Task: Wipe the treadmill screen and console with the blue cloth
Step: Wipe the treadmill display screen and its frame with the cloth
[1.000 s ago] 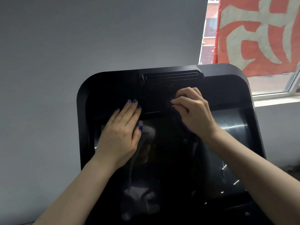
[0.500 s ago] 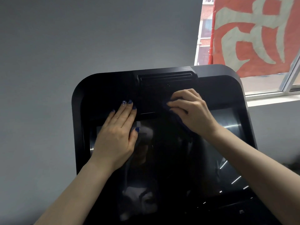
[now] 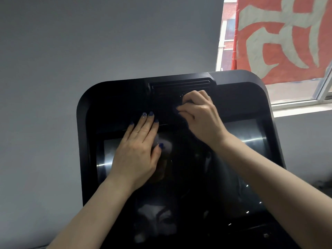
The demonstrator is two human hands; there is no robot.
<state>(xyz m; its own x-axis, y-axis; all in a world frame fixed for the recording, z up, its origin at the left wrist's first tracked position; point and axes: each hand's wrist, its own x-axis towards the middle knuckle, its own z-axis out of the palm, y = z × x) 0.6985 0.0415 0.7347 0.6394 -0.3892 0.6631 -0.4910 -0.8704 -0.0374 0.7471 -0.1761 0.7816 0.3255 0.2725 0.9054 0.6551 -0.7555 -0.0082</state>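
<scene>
1. A black treadmill console filled the centre of the head view, its glossy screen catching pale reflections.
2. The left hand lay flat on the screen's upper edge, fingers straight, pointing toward 1 o'clock.
3. The right hand curled around a dark blue cloth, pressed below the vent.
4. A red banner hung at 2 o'clock.
</scene>
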